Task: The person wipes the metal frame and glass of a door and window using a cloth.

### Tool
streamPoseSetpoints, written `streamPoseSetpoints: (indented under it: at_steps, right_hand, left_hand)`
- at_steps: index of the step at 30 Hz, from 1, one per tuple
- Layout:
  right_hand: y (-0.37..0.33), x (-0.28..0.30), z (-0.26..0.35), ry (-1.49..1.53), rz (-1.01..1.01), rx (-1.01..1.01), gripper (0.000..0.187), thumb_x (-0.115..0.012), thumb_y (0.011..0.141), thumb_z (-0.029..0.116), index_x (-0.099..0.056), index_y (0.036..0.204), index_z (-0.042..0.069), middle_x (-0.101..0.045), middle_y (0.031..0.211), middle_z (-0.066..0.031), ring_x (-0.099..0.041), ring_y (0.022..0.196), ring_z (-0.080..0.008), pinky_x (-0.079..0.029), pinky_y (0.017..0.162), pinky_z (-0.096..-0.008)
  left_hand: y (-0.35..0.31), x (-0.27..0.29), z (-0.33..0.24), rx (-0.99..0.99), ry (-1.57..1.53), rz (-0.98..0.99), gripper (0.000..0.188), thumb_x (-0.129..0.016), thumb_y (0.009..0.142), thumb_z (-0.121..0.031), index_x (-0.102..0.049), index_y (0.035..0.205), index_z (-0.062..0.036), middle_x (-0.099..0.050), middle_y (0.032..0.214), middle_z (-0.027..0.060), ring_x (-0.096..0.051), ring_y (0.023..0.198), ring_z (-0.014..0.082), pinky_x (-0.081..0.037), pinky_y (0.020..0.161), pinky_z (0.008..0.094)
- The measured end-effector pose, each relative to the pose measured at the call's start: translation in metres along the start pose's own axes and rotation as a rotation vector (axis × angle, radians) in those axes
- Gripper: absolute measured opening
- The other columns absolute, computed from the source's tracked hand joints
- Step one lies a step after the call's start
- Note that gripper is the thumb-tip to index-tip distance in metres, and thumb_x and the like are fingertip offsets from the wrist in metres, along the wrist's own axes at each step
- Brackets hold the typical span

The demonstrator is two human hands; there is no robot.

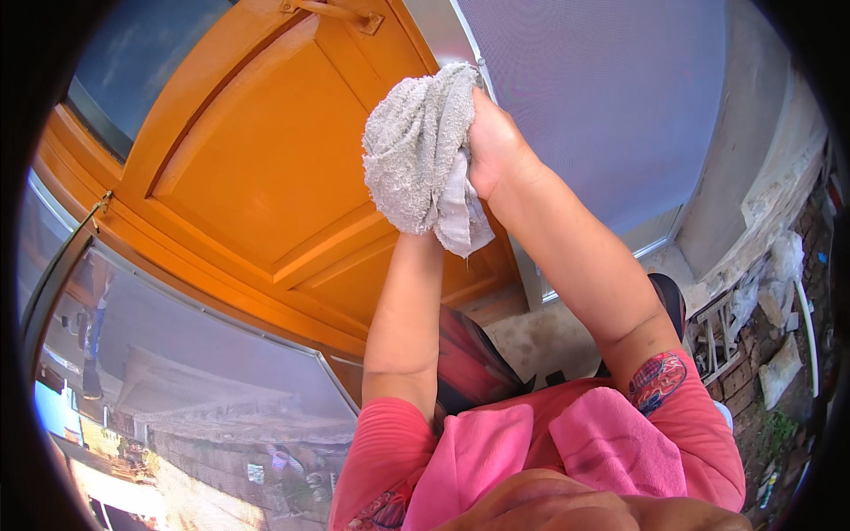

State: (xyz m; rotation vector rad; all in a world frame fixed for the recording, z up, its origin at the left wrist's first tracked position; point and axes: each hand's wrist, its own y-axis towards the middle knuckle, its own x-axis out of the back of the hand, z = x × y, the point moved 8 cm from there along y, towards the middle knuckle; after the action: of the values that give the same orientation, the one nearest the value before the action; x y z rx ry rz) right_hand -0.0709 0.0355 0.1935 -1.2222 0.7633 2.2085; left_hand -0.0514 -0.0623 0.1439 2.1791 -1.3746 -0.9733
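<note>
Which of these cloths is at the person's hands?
The grey terry cloth: it covers the left hand and touches the right hand; the pink cloths hang at the chest.

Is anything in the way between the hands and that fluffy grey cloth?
Nothing that I can see by the right hand: it is right against the side of the grey cloth. The cloth hides the left hand, above the left forearm, so I can't tell there.
</note>
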Motion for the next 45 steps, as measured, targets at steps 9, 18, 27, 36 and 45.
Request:
streamPoseSetpoints:
  at_steps: [9, 18, 27, 36, 45]
  right_hand:
    - [0.011, -0.06, 0.018, 0.024, 0.112, -0.005, 0.033, -0.054, 0.105, 0.029, -0.068, 0.114, 0.0, -0.072, 0.112, -0.0137, -0.068, 0.102, -0.0262, -0.057, 0.095, -0.0428]
    - [0.058, -0.171, 0.058, 0.132, 0.742, -0.037, 0.034, -0.049, 0.104, 0.032, -0.068, 0.093, 0.006, -0.073, 0.087, -0.0158, -0.071, 0.08, -0.0303, -0.061, 0.076, -0.0471]
    - [0.027, -0.115, 0.035, 0.121, 0.309, 0.05, 0.033, -0.055, 0.104, 0.03, -0.068, 0.11, 0.0, -0.071, 0.113, -0.0143, -0.065, 0.104, -0.0288, -0.054, 0.097, -0.0465]
    - [-0.015, 0.054, -0.041, 0.034, -0.055, -0.168, 0.039, -0.053, 0.106, 0.038, -0.065, 0.116, 0.002, -0.07, 0.115, -0.0139, -0.069, 0.099, -0.0275, -0.059, 0.091, -0.0464]
    - [-0.087, 0.214, -0.124, -0.074, -0.391, -0.495, 0.049, -0.046, 0.106, 0.047, -0.07, 0.115, 0.005, -0.074, 0.113, -0.0108, -0.071, 0.1, -0.0267, -0.057, 0.094, -0.0443]
  left_hand:
    - [-0.011, 0.004, 0.04, 0.084, 0.0, 0.015, 0.051, -0.07, 0.098, -0.021, -0.051, 0.142, -0.0014, -0.061, 0.137, 0.009, -0.058, 0.126, 0.0199, -0.051, 0.104, 0.0347]
    - [-0.026, -0.027, 0.036, 0.206, 0.11, 0.049, 0.039, -0.073, 0.099, -0.027, -0.057, 0.122, 0.0007, -0.067, 0.11, 0.0074, -0.061, 0.102, 0.0137, -0.048, 0.096, 0.0296]
    - [-0.013, 0.0, 0.043, 0.323, -0.106, -0.03, 0.041, -0.062, 0.104, -0.028, -0.053, 0.135, -0.0031, -0.061, 0.133, 0.0088, -0.057, 0.121, 0.0184, -0.047, 0.104, 0.0352]
    - [-0.02, 0.014, -0.003, 0.179, 0.141, 0.107, 0.079, -0.045, 0.101, -0.064, -0.048, 0.146, 0.001, -0.055, 0.145, 0.0196, -0.053, 0.134, 0.03, -0.045, 0.112, 0.045]
    - [-0.027, 0.002, 0.025, 0.318, 0.292, 0.35, 0.068, -0.055, 0.104, -0.05, -0.052, 0.142, 0.0064, -0.062, 0.134, 0.019, -0.06, 0.123, 0.0292, -0.048, 0.103, 0.0404]
